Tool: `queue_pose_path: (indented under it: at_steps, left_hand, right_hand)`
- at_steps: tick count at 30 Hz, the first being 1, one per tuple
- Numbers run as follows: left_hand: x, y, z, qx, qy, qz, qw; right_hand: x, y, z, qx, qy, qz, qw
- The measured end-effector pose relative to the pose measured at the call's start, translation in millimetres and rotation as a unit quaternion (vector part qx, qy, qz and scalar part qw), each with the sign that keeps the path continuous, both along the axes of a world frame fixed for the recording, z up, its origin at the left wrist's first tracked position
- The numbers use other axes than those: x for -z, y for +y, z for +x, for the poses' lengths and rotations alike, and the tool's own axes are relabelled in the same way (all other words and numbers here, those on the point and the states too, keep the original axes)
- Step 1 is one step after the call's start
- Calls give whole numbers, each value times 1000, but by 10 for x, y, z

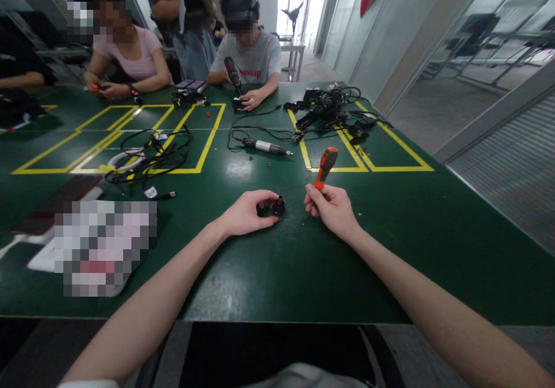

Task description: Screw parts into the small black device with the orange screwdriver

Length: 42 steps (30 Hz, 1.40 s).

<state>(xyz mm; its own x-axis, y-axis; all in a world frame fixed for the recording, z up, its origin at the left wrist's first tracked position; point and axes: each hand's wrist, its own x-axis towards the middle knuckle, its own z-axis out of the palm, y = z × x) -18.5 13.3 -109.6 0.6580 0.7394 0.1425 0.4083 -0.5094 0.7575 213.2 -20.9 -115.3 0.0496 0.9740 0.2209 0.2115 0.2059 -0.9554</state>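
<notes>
Near the middle of the green table (243,272), my left hand (251,211) holds a small black part (278,206) between thumb and fingers, with a short cylinder standing up from it. To its right, my right hand (332,206) is closed on a screwdriver (326,168) with an orange and grey handle. The handle points up and leans slightly right; the shaft is mostly hidden by my fingers, and its tip is hard to make out. A gap separates the screwdriver from the black part.
Beyond my hands lies a corded electric screwdriver (266,147). Black cables pile up (329,107) at the back right, with more cables (151,156) at left. A phone (56,203) and a blurred packet (108,249) lie at left. People work across the table.
</notes>
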Motion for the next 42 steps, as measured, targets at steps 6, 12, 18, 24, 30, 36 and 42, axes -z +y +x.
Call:
queue_pose_path:
  at_steps: [6,12,18,24,30,36,42]
  left_hand:
    - [34,-18,44,-25,-7,20,999]
    - [34,-45,66,-17,19,69,997]
    - [-8,-36,26,-2,19,55,998]
    - [48,-57,82,-15,1,43,999]
    - [53,-81,101,-19,6,42,999]
    - [58,-78,106,-23,10,45,999]
    - [60,-86,118,-20,7,43,999]
  right_hand:
    - [-19,-36,-37,-29,9,-20,999]
    - [7,-45,-63,-71,37,-26,996]
    - [-5,-48,-57,-58,74,17,995]
    - [-68,-153,-101,-27,84,80,993]
    - [-85,-193,-132,-39,9,136,990]
    - [-96,-188,-123,-55,-22,145,988]
    - [-40,-200,-120,-93,-67,172,978]
